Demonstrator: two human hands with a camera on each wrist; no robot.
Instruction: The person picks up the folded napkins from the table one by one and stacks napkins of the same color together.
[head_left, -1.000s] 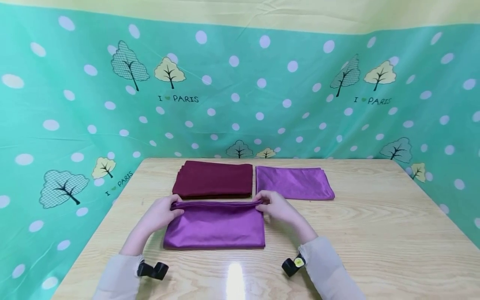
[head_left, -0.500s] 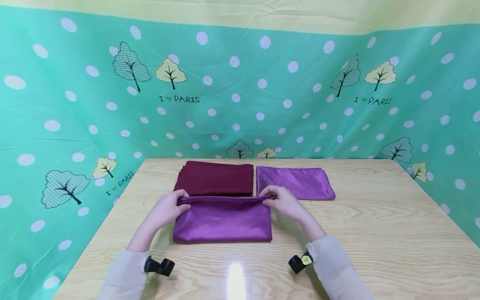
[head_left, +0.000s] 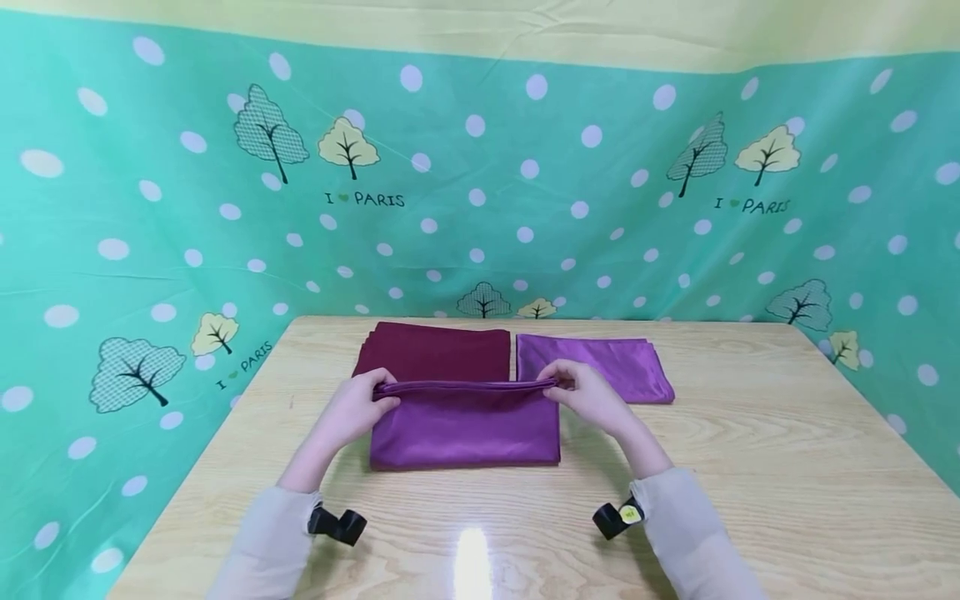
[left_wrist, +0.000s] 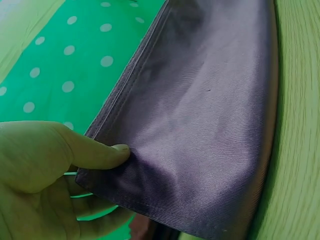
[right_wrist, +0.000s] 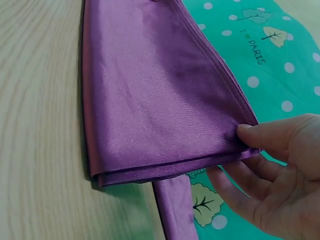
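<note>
Green dotted backdrop (head_left: 510, 279) hung behind one wood-grain desk (head_left: 765, 475). Three folded cloths counted: one maroon cloth (head_left: 442, 350) at the back, one back purple cloth (head_left: 633, 371) just right of it, one front purple cloth (head_left: 465, 433) nearer the person. Two hands; the front purple cloth was between them, far edge up. Left hand (head_left: 358, 408) pinched its far left corner, right hand (head_left: 591, 396) its far right corner, thumbs on the near face. Couldn't tell whether its lower edge touched the desk.
</note>
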